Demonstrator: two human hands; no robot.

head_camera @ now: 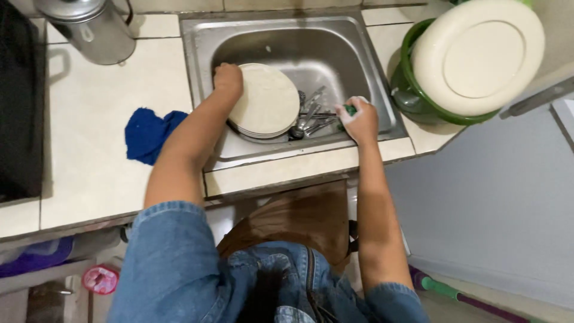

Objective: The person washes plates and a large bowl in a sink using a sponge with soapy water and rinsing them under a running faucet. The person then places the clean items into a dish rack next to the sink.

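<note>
A stack of cream plates [267,100] sits tilted inside the steel sink [287,42], leaning toward its left wall. The left hand [228,78] grips the upper left rim of the stack, fingers curled over the edge. Just right of the plates, a cluster of metal cutlery [311,116] lies on the sink floor, handles fanned toward the right. The right hand [357,119], covered in soap suds, is clenched around a green sponge [350,110], only a sliver of which shows between the fingers, at the sink's front right corner beside the cutlery.

On the tiled counter [89,119] left of the sink lies a crumpled blue cloth [149,134], near the left forearm. A metal kettle [92,27] stands at the counter's back left. To the right of the sink, a green basin [418,104] holds 1 large cream plate [478,57] propped upright on its edge. The person wears a denim jacket [173,263] with sleeves pushed up. A green and purple handle [460,294] lies on the floor at the lower right.
</note>
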